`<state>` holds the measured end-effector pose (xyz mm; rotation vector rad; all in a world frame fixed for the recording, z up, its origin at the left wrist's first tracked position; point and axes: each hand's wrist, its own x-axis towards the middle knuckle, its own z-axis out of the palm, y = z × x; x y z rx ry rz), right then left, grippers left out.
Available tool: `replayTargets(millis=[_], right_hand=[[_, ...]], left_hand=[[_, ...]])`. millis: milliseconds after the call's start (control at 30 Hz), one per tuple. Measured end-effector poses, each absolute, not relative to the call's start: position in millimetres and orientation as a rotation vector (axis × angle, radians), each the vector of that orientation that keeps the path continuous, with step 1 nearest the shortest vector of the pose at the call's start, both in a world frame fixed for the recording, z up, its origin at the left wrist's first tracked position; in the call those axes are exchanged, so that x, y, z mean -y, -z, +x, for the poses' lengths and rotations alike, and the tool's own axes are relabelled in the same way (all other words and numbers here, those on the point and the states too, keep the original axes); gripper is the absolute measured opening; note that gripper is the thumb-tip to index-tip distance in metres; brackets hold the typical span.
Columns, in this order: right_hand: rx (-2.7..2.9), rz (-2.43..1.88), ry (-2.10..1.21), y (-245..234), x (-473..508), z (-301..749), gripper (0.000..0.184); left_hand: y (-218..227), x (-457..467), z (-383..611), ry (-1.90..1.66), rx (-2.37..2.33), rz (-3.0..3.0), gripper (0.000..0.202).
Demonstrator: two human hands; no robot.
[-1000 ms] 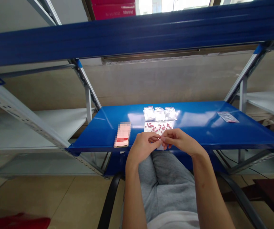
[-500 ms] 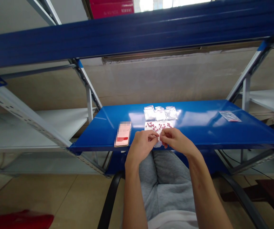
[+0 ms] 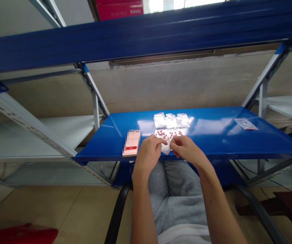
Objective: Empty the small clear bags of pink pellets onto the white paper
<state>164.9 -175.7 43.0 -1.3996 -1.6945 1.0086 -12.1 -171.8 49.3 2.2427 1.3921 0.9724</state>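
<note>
My left hand (image 3: pixel 149 154) and my right hand (image 3: pixel 185 149) meet at the front edge of a blue shelf (image 3: pixel 211 135). Both pinch a small clear plastic bag (image 3: pixel 166 148) between their fingertips. Just beyond the hands lies a white sheet with several small red beads (image 3: pixel 169 134) on it. Behind that, three small clear bags (image 3: pixel 170 120) lie in a row. A phone (image 3: pixel 132 143) with a lit screen lies to the left of my left hand.
Another small bag with red content (image 3: pixel 245 123) lies at the shelf's far right. A blue beam (image 3: pixel 146 34) crosses overhead. White shelves (image 3: pixel 59 125) stand on both sides. My grey-trousered legs (image 3: pixel 178 196) and a black chair frame (image 3: pixel 116 213) are below.
Both hands have moved slightly forward and up over the shelf edge, still pinching the small bag. The view has shifted a little.
</note>
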Motion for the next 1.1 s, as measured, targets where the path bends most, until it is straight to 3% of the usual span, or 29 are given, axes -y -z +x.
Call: replayTargets(millis=[267,467,667,1100], right_hand=[[1.545,-1.083,-1.197,-40.8,173.3,169.7,0.029],[1.241,-1.307,-1.036,-22.0,156.2,188.6,0.032],[1.113,-1.008,-1.612,3.1,147.7,182.7,0.047],[1.001,-0.872,-1.659,15.8,138.5,177.8,0.042]], left_hand=[[-47.4,169.7,-0.8,-1.054,-1.349,1.993,0.017],[-39.6,162.7,-11.5,-1.199,-1.377,1.769,0.015],[-38.9,161.1,-17.6,-1.234,-1.181,1.522,0.018],[-25.2,151.3,-19.1,-1.348,-1.294,1.437,0.021]])
